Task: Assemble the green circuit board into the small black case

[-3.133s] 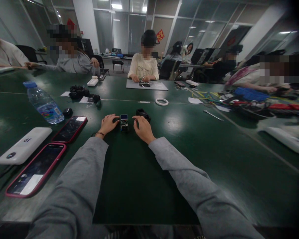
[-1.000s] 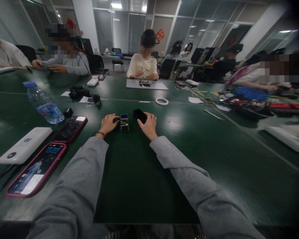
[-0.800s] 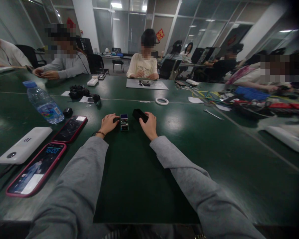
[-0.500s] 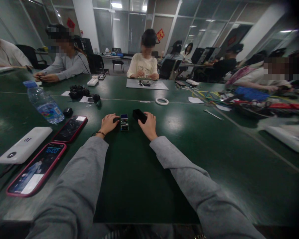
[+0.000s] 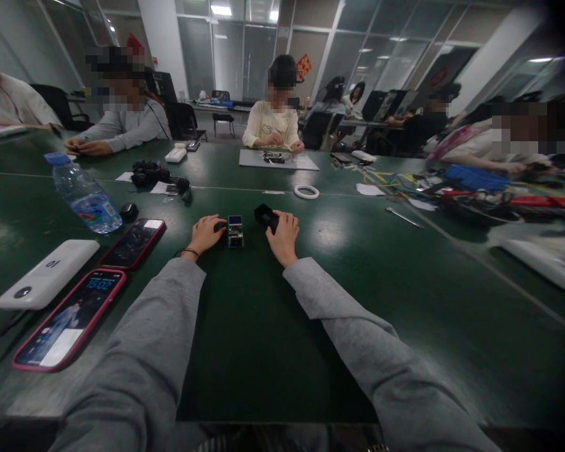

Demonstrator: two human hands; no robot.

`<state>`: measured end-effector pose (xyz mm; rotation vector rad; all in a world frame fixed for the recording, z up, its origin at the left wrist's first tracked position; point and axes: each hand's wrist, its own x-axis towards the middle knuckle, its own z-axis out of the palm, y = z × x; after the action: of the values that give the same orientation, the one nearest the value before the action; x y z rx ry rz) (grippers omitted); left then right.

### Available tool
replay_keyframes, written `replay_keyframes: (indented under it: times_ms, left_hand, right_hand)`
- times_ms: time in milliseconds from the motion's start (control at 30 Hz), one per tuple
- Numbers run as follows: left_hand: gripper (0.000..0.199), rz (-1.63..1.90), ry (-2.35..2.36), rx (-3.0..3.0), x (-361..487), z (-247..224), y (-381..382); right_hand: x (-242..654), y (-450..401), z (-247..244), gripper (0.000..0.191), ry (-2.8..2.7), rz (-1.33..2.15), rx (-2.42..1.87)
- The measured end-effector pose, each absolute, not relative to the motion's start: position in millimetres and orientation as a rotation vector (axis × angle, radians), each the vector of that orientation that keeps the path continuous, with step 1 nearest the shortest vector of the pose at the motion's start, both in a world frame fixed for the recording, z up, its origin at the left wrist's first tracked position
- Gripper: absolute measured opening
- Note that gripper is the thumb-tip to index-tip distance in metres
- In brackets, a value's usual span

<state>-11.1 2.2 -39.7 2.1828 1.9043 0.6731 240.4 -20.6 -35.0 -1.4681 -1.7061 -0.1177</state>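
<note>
One small circuit module (image 5: pixel 235 233) sits on the green worktop (image 5: pixel 273 351) between the left hand (image 5: pixel 207 235), fingers loosely parted beside it, and the right hand (image 5: pixel 285 240), fingers grasping a black box (image 5: pixel 264 216).

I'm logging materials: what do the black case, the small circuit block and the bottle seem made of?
Black case: probably matte plastic; its walls barely reflect.
Circuit block: likely circuit board, components showing; its smooth blue top may be glass.
Bottle: apparently glossy clear plastic; transparent, with highlights.
</note>
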Motion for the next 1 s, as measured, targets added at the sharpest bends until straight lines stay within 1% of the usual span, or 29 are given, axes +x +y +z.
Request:
replay_keyframes:
  times_ms: [133, 300, 500, 567, 667, 767, 800, 933, 1000]
  left_hand:
    - [0.035, 0.677, 1.894, 2.178, -11.0, -38.2, 0.8]
    - [0.034, 0.676, 1.893, 2.175, -10.3, -38.0, 0.4]
    - [0.033, 0.695, 1.900, 2.182, -9.4, -38.8, -0.7]
    - [0.034, 0.692, 1.896, 2.181, -9.4, -38.2, -1.0]
    - [0.035, 0.689, 1.902, 2.176, -9.1, -37.6, -0.9]
    - [0.035, 0.680, 1.915, 2.177, -8.5, -37.4, -0.7]
    - [0.035, 0.676, 1.919, 2.177, -8.3, -37.1, -0.9]
    - [0.036, 0.675, 1.910, 2.183, -7.8, -35.4, -3.0]
    - [0.036, 0.676, 1.906, 2.183, -8.0, -34.6, -3.8]
  right_hand:
    - [238.3, -25.2, -34.2, 0.048, -1.690, -0.198, -1.475]
    - [231.1, -38.4, -20.7, 0.038, -1.721, -0.255, -1.338]
    - [200.1, -71.7, -4.4, 0.031, -2.291, -0.261, -0.933]
    - [193.2, -77.8, -4.8, 0.030, -2.383, -0.236, -0.859]
    - [194.3, -74.9, -9.1, 0.022, -2.351, -0.198, -0.918]
    - [202.3, -63.7, -14.9, 0.016, -2.177, -0.134, -1.073]
    - [204.5, -59.9, -16.9, 0.018, -2.112, -0.113, -1.113]
    - [208.0, -50.1, -25.1, 0.037, -1.974, -0.073, -1.220]
    - [208.6, -47.2, -28.8, 0.039, -1.955, -0.037, -1.254]
